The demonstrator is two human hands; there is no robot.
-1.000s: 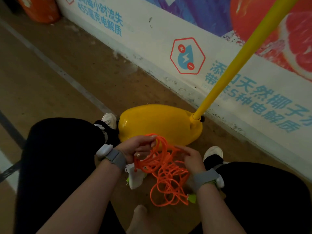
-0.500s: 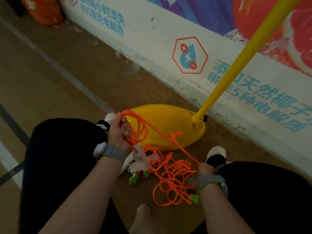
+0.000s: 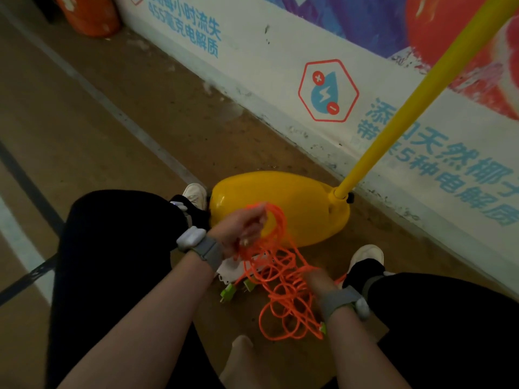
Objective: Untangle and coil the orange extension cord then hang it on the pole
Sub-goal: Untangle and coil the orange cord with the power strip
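The orange extension cord (image 3: pixel 283 290) lies in a tangled heap on the floor between my feet, with green plugs (image 3: pixel 229 292) and a white socket block (image 3: pixel 233 269) beside it. My left hand (image 3: pixel 244 228) grips several loops of the cord, lifted in front of the yellow base (image 3: pixel 303 200). My right hand (image 3: pixel 318 279) is low in the tangle and holds a strand; its fingers are mostly hidden by the cord. The yellow pole (image 3: pixel 415 105) rises from the base toward the upper right.
A printed wall banner (image 3: pixel 328 91) runs behind the base. An orange container (image 3: pixel 90 15) stands at the far left by the wall. My knees in black trousers (image 3: pixel 118 248) flank the cord. Bare brown floor (image 3: pixel 84 122) with painted lines lies to the left.
My left hand, raised with loops half a second ago, has moved right and down toward the tangle. My right hand has stayed low by the heap, and the stretched strand has slackened.
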